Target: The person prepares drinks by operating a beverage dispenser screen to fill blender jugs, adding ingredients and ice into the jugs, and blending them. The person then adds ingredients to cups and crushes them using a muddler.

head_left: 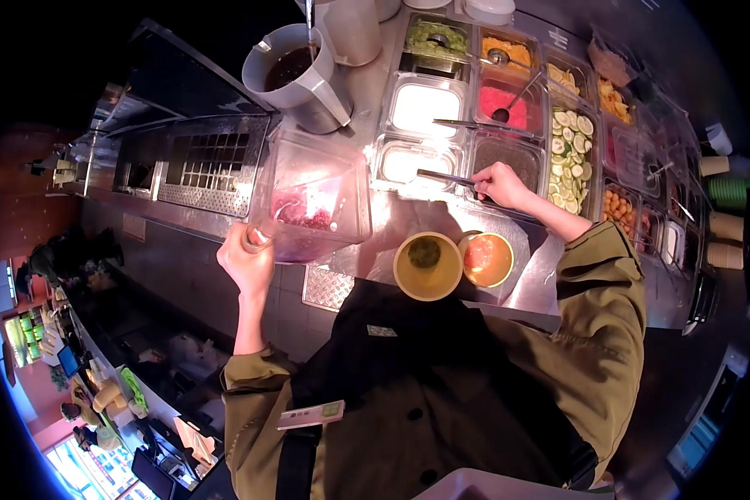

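My left hand (248, 260) is closed at the near left corner of a clear square plastic jug (354, 179), apparently around its handle. Pink and purple fruit pieces lie low inside the jug. My right hand (500, 185) is closed on the dark metal handle of a long-handled utensil (443, 177); its far end is hidden by the hand. The hand hovers at the near edge of a tub with dark contents (521, 157). Below stand two paper cups: a larger cup (452, 283) with something dark green inside, and a smaller cup (508, 267) with pinkish-orange contents.
Several topping tubs fill the counter's back right, including sliced limes (571, 154), a pink topping (512, 107) and a glaring white tub (427, 102). A pitcher of dark liquid (290, 68) stands beyond the jug. A metal grate (212, 158) lies left. Stacked cups (725, 250) line the right.
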Available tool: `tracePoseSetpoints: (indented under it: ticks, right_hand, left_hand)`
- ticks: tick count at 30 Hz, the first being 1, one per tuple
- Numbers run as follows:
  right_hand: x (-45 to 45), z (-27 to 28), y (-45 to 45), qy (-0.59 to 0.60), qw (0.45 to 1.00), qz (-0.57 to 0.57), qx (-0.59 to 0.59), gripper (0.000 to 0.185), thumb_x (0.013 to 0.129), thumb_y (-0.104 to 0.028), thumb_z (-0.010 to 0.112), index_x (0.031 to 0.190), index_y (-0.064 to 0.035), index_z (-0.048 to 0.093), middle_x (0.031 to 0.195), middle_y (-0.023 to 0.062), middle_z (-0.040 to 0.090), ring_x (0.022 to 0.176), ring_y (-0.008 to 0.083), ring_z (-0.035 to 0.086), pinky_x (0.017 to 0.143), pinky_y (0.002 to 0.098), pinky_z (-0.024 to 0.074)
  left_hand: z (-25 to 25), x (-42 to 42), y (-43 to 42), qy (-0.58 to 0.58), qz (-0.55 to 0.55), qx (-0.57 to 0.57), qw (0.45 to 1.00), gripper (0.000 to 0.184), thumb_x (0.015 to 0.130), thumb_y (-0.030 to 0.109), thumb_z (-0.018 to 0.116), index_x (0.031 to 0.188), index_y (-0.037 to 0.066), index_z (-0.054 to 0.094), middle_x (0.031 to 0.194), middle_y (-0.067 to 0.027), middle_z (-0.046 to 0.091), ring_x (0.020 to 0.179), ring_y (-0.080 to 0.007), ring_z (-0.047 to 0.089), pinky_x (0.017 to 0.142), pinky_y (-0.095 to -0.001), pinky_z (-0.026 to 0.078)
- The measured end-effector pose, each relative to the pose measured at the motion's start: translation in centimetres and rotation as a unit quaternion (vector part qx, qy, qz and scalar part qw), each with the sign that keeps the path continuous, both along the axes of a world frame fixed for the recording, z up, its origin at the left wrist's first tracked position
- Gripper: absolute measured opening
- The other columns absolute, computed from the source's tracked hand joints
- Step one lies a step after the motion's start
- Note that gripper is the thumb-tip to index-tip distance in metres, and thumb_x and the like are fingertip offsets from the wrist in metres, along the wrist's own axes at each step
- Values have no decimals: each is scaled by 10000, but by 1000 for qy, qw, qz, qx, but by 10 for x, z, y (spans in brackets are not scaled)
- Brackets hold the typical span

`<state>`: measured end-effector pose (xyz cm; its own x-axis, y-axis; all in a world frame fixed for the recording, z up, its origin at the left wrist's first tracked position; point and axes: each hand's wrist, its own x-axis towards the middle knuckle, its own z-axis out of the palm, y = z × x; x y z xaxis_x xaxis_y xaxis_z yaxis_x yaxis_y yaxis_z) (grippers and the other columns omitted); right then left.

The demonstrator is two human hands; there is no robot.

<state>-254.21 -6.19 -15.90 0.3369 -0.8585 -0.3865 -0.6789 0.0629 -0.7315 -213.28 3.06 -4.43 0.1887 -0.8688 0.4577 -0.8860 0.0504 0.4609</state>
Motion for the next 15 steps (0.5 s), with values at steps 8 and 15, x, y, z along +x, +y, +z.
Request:
tracePoseSetpoints:
  ticks: [8,15]
  right_hand:
    - [-2,41,19,-134,987,-74,55,232,751,-33,549,956,61,604,639,63,610,595,82,546,602,226,438]
    - [20,136,30,-78,985,29,-154,250,732,-45,537,966,-15,618,666,116,606,588,146,594,536,265,459]
  left_hand:
    - [6,-4,0,-17,4,9,1000,144,606,60,629,618,25,490,551,-135,489,508,-310,501,484,-330,391]
    - [5,-2,-6,-14,1,-2,1000,146,576,55,623,619,25,486,538,-129,489,487,-293,496,477,-320,392]
